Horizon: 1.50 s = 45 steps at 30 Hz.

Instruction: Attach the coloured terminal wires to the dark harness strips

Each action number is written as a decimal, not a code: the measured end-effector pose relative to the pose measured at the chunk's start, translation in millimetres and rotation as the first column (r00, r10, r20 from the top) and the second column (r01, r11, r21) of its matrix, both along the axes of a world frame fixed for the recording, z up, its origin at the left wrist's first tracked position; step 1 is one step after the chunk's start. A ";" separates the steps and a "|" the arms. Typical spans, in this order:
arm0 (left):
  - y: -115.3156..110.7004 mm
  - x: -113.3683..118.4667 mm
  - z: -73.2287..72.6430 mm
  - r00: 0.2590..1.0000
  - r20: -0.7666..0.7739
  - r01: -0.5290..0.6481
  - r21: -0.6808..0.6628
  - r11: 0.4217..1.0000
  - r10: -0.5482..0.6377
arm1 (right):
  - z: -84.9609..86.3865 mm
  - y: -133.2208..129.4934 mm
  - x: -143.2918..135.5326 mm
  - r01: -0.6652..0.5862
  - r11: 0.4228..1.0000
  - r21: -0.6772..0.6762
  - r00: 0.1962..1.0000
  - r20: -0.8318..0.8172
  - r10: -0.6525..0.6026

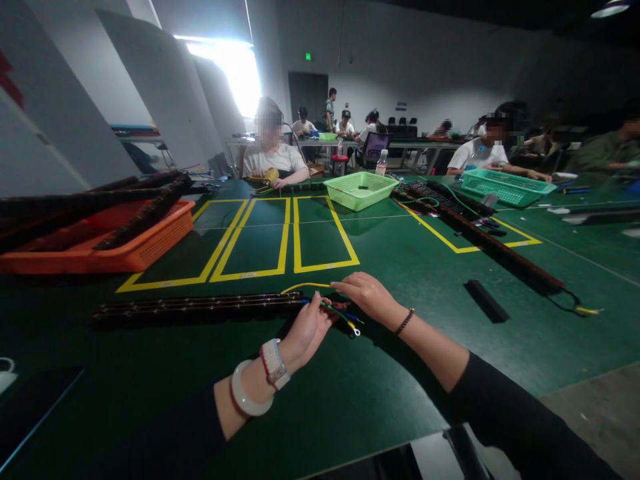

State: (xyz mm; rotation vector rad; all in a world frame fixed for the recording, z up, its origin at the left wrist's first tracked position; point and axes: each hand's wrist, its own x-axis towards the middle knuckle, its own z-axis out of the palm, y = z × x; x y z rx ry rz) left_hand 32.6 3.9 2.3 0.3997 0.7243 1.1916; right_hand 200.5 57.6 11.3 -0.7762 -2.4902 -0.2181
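Note:
A long dark strip assembly with thin reddish lines lies on the green table, and wires come out of its right end. My left hand is closed round those wires near the end. Past its fingers stick out a green wire with a ring terminal and a blue wire. My right hand pinches the tip of a yellow wire, which bends up from the strip's end. The wire's far tip is hidden by the fingers.
An orange basket with dark strips stands left. Light green and teal baskets stand farther back. A black bar and a long dark strip lie right. Across the table, a person handles a yellow object.

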 end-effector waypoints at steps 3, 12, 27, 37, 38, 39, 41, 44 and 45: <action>0.5 -0.9 0.8 1.000 0.002 -0.008 -0.019 1.000 0.009 | -1.3 1.9 -2.3 0.027 1.000 -0.013 0.999 0.040 -0.026; 1.9 -2.8 -1.5 0.999 0.017 0.038 0.012 0.999 -0.038 | 1.1 3.9 -5.7 -0.018 0.992 -0.121 0.996 0.089 0.029; 3.7 -2.3 -0.6 0.997 0.023 0.074 0.016 0.997 -0.074 | 26.5 -23.1 -5.3 -0.123 0.992 -0.021 0.936 0.330 0.124; 2.4 -0.8 3.6 0.995 0.018 0.099 0.087 0.991 -0.101 | 16.8 -16.4 0.1 0.142 0.985 -0.102 0.989 0.044 -0.138; 1.8 -1.2 3.9 0.995 0.001 0.097 0.088 0.991 -0.097 | 15.9 -15.1 0.3 0.156 0.983 -0.092 0.988 0.022 -0.155; 1.2 -1.6 4.2 0.996 -0.021 0.093 0.085 0.992 -0.092 | 15.1 -13.8 0.1 0.169 0.982 -0.080 0.986 0.010 -0.169; 0.0 -2.5 5.1 0.994 -0.060 0.094 0.067 0.993 -0.090 | 13.8 -11.9 -0.9 0.202 0.978 -0.047 0.979 0.014 -0.202; -0.9 -3.4 6.2 0.994 -0.072 0.087 0.041 0.995 -0.084 | 12.9 -10.8 -3.1 0.238 0.971 -0.016 0.970 0.053 -0.237; -1.0 -3.5 6.2 0.994 -0.067 0.084 0.040 0.996 -0.081 | 13.0 -10.9 -3.6 0.245 0.969 -0.015 0.967 0.067 -0.244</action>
